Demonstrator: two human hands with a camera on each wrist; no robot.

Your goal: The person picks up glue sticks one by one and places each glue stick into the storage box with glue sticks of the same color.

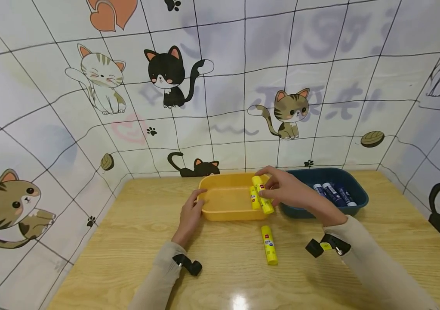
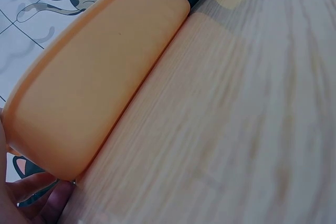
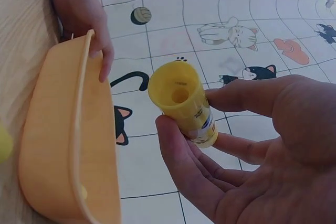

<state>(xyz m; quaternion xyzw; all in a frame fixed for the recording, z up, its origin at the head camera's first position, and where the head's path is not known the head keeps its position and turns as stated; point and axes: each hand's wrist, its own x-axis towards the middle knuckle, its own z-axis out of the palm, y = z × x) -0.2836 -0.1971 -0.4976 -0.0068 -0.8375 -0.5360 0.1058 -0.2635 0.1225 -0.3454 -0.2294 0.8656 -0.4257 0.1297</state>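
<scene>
My right hand (image 1: pixel 287 189) pinches a yellow glue stick (image 1: pixel 262 196) between thumb and fingers, tilted over the right end of a yellow plastic bin (image 1: pixel 223 215). The right wrist view shows the hollow round end of this glue stick (image 3: pixel 184 100) facing the camera. Inside the bin at its right side lies another yellow glue stick (image 1: pixel 253 199). My left hand (image 1: pixel 189 217) holds the bin's left end, its thumb at the rim and its other fingers outside. In front of the bin, a third yellow glue stick (image 1: pixel 269 247) lies on the table.
A dark blue bin (image 1: pixel 361 202) stands beside the yellow one on the right, with several dark blue, white-capped sticks (image 1: pixel 333 194) in it. Both bins are on a wooden table (image 1: pixel 134 249), close to a wall covering (image 1: pixel 227 86) printed with cats.
</scene>
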